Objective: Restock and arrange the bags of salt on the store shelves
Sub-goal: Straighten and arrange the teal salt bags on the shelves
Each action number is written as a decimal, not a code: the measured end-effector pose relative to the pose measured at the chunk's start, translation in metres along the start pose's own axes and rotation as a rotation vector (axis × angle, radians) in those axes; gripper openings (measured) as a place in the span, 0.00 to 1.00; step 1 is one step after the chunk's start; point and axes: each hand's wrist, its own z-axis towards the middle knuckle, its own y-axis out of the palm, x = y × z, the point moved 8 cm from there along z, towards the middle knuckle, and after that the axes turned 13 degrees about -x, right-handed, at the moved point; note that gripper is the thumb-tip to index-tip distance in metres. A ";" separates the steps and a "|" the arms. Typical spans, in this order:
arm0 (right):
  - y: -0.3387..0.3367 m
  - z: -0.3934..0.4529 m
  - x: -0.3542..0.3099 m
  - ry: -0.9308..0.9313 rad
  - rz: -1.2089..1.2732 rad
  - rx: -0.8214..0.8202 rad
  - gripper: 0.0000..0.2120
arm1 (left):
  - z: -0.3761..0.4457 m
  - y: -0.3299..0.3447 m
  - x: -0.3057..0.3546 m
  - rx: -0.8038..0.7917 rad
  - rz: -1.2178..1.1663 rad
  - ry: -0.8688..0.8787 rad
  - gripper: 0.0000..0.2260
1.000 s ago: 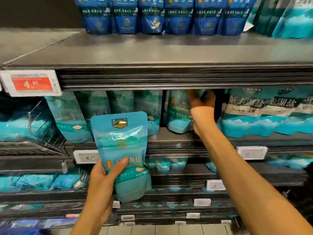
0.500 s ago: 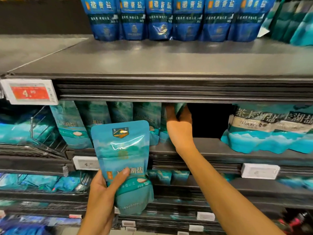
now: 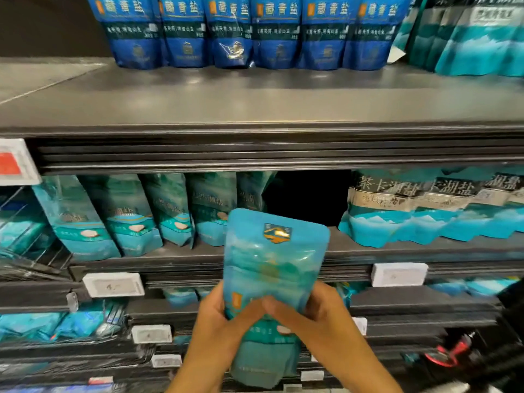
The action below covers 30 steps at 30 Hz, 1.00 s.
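Observation:
I hold a teal salt bag (image 3: 273, 268) upright in front of the middle shelf (image 3: 368, 245). My left hand (image 3: 218, 324) grips its lower left side and my right hand (image 3: 314, 321) grips its lower right side, both thumbs across the front. Behind it several matching teal bags (image 3: 127, 217) stand in a row on the middle shelf. A dark gap (image 3: 306, 197) opens to the right of that row, just above the held bag.
Dark blue salt bags (image 3: 235, 29) line the back of the top shelf (image 3: 255, 109). Teal bags with a black-and-white band (image 3: 425, 211) fill the middle shelf's right side. A wire divider (image 3: 25, 222) stands at the left. Price tags (image 3: 113, 284) sit on the shelf edges; lower shelves hold more bags.
My right hand has come out of the middle shelf and taken hold of the bag. The bag has moved right, to in front of the gap.

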 end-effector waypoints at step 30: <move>-0.090 0.104 -0.046 -0.138 -0.453 0.625 0.18 | -0.041 -0.081 -0.013 0.379 0.171 0.018 0.19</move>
